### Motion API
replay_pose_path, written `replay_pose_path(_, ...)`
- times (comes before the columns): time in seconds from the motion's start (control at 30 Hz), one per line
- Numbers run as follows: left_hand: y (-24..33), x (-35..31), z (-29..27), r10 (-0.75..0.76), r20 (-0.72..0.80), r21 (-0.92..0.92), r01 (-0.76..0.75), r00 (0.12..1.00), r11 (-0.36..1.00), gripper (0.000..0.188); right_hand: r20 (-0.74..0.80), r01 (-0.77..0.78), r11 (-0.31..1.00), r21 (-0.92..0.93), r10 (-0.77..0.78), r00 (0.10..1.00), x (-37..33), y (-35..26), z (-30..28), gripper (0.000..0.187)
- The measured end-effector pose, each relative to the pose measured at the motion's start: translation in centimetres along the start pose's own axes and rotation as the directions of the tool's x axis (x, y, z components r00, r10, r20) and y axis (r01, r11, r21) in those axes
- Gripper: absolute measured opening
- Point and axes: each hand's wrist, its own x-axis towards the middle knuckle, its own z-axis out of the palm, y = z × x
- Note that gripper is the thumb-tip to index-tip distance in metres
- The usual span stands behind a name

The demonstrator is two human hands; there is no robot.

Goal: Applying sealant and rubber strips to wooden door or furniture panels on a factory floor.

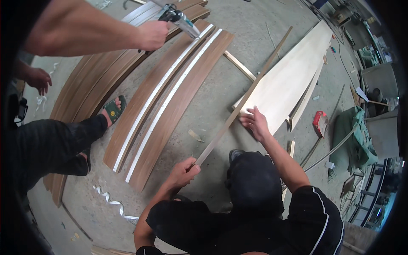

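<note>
My left hand (185, 172) is closed around the near end of a long, thin wooden strip (265, 68), which slants away to the far right. Beside the strip's middle, my right hand (256, 124) has its fingers apart over the near end of a pale, tapering board (293, 68). Whether its fingertips touch the strip is hard to tell. To the left lie two curved brown boards (182, 102), each with a white band along it. Over their far end, a co-worker's hand (153, 35) holds a hand-held gun with a cylinder (182, 22), its tip close to one band.
More curved brown boards (91, 80) lie at the left, by the co-worker's sandalled foot (114, 111). A curled white ribbon (112, 202) lies on the concrete floor. Rightward are a red box (319, 123), a green sack (352, 140) and a pale hose (329, 157).
</note>
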Motion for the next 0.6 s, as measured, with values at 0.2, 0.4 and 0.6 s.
replay_pose_path(0.2, 1.5, -4.0, -1.2, -0.092, -0.065, 0.086, 0.098, 0.994, 0.991, 0.021, -0.064, 0.133, 0.978, 0.164, -0.124, 0.990, 7.0, -2.0, 4.0, 0.034)
replay_pose_path(0.4, -6.4, -14.1, -7.2, 0.012, 0.063, 0.268, -0.029, 0.998, 0.963, 0.019, -0.119, 0.255, 0.930, 0.266, -0.231, 0.966, 13.3, -7.6, 2.6, 0.024)
replay_pose_path(0.6, -5.7, -15.5, -7.4, -0.129, -0.110, 0.089, 0.139, 0.985, 0.986, 0.024, -0.115, 0.235, 0.927, 0.291, -0.209, 0.971, 9.2, -4.8, 8.3, 0.025)
